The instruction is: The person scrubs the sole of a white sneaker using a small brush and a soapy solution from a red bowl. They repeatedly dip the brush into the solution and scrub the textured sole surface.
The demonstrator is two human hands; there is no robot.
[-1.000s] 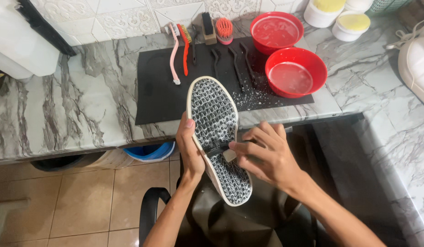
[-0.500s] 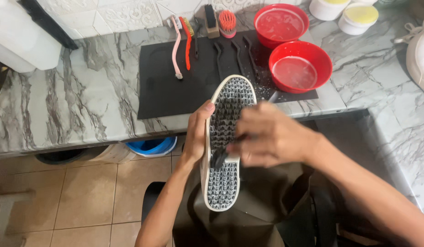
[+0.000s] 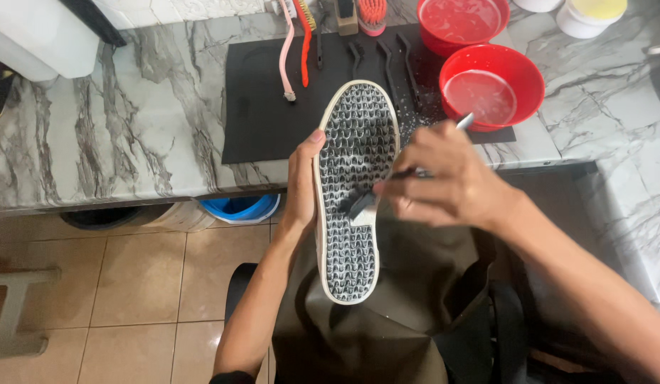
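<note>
Gripping the shoe [image 3: 355, 192] sole-up along its edge, the left hand [image 3: 301, 188] steadies it while the right hand [image 3: 444, 181] clenches a brush [image 3: 363, 206], bristles pressed on the tread.

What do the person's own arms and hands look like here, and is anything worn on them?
Both are bare: the left hand and right hand have no gloves, rings or watch showing. Forearms are uncovered. A dark sleeve edge shows only at the left upper arm; a dark olive apron covers the lap.
</note>
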